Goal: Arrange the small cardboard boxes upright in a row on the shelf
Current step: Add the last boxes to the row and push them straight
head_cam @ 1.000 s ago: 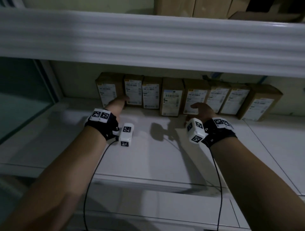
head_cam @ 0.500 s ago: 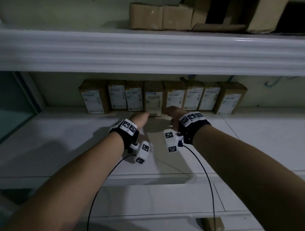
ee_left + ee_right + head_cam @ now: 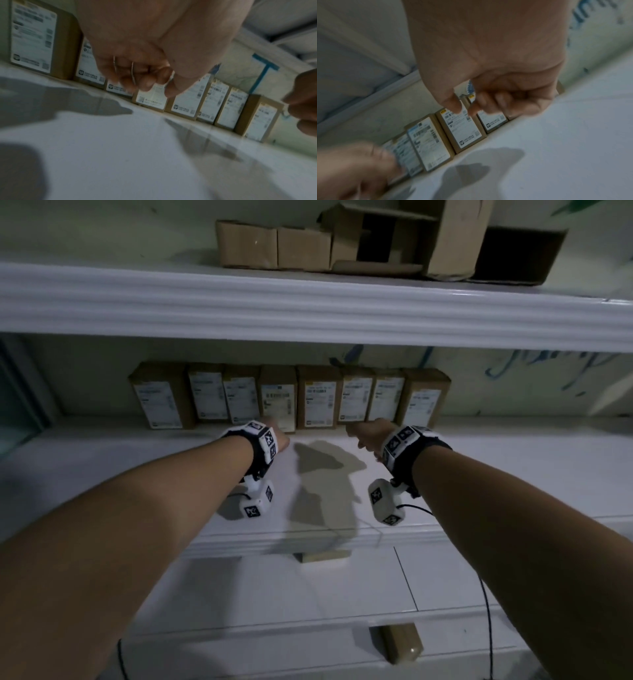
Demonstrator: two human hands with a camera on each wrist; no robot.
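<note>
Several small brown cardboard boxes (image 3: 289,398) with white labels stand upright in a close row against the back wall of the white shelf (image 3: 496,474). My left hand (image 3: 281,436) hovers low in front of the fourth box (image 3: 278,400), its fingers (image 3: 145,79) curled into the palm with nothing in them. My right hand (image 3: 363,433) is just before the sixth box (image 3: 356,398), fingers (image 3: 488,105) also curled and holding nothing. Whether either hand touches a box I cannot tell. The right-end box (image 3: 423,398) stands slightly turned.
The thick white lip of the upper shelf (image 3: 308,302) overhangs the row; above it lie plain cardboard boxes (image 3: 274,248) and an open carton (image 3: 394,237). A glass pane (image 3: 13,412) borders the left. Below, a brown block (image 3: 400,642) sits on a lower ledge.
Both hands came in from the ends of the row to the middle boxes, then drew slightly apart. The fourth box, which stood forward, now sits in line. The view tilted up.
</note>
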